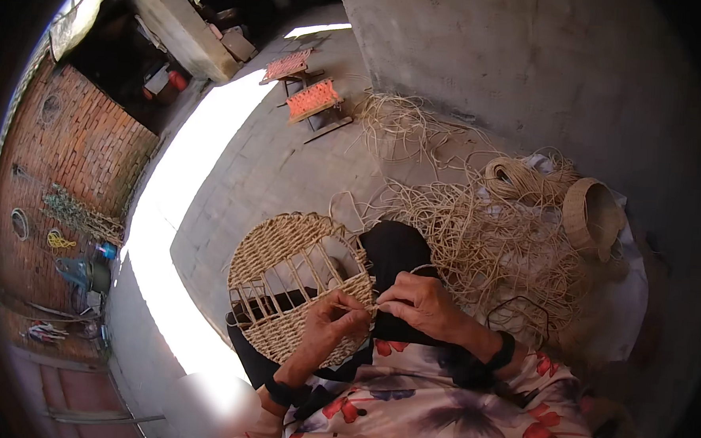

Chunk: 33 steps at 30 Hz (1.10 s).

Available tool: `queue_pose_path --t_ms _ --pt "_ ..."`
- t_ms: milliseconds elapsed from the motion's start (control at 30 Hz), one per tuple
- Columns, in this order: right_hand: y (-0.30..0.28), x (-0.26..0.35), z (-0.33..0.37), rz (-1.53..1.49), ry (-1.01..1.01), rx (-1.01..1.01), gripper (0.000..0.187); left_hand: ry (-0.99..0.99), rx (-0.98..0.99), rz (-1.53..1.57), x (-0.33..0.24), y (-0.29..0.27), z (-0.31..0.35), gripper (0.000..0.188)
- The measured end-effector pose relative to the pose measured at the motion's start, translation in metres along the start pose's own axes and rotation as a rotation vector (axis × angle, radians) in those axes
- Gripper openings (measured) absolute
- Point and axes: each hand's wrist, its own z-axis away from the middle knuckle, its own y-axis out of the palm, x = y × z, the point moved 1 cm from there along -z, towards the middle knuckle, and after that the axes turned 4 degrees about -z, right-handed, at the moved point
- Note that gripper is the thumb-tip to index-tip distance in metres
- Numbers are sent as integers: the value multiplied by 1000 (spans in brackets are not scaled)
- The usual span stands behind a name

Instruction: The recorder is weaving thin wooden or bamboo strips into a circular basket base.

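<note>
A round piece of woven straw cord (281, 251) rests on my lap. Tight weave covers its far and near parts, and bare spokes with gaps cross the middle. My left hand (336, 317) lies over its right near side, thumb and fingers pinched at the rim. Close beside it my right hand (421, 304) pinches a strand of cord at the same edge. The strand between the fingers is thin and mostly hidden. A loop of cord shows just above my right hand.
Loose straw cord (484, 242) lies in a big tangled heap at the right, partly on a white sheet (635, 301). A coil of cord (527, 179) and a woven basket (592, 218) sit behind it. Two low stools with red woven seats (313, 100) stand ahead, near a grey wall (525, 62).
</note>
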Motion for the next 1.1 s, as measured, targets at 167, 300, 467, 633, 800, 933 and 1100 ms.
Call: queue_pose_path --t_ms 167,300,467,633,800,933,1100 --pt "-47 -6 -9 182 61 -205 9 184 -166 -209 -18 -16 -30 24" --pt "-58 -9 -20 431 -78 -324 11 339 -108 -804 -42 -5 -46 39" --pt "-44 -6 -32 679 -234 -331 16 333 -73 -911 -38 -2 -54 53" --pt "-31 -17 -38 531 -194 -269 14 267 -40 -952 -48 3 -58 54" --pt "-15 -25 -37 451 -125 -224 15 315 -52 -910 -44 -1 -61 50" --pt "-15 -15 -39 479 -158 -282 18 393 -170 -778 -56 -14 -53 46" --pt "-10 -7 -54 -39 -70 -206 24 277 -157 -619 -67 -29 -29 39"
